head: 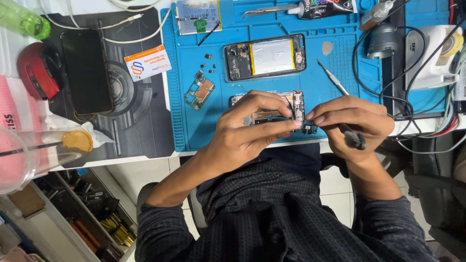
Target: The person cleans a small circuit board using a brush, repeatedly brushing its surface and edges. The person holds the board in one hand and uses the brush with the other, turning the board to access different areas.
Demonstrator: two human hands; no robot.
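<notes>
I am holding a small circuit board (307, 127) between both hands just above the near edge of the blue mat (335, 73), and it is sitting right at the meeting point of my fingertips: at about three o'clock from my left hand (252, 123) and at about nine o'clock from my right hand (357, 121). My left hand is pinching it with thumb and forefinger closed on its left end, while my right hand is closing its fingertips on the other end and is also gripping a dark brush (353, 138), whose bristled head is poking out toward five o'clock below my palm. The little board is dark with bluish edges, flat and thin, and its long axis seems to be running roughly nine to three, though my fingers are covering much of it. Directly behind my left knuckles, at twelve o'clock, an opened phone frame (297, 103) is lying flat, mostly hidden. Farther up at twelve o'clock a second opened phone (265, 57) is showing a smooth silver battery inside a black shell, its length also running nine to three. A green main board (199, 91) is lying at ten o'clock from my left hand, with tiny dark screws (209, 63) scattered above it. A thin metal screwdriver (332, 77) is slanting from eleven to five near my right hand. The rubbery mat is resting on the tabletop (145, 145).
</notes>
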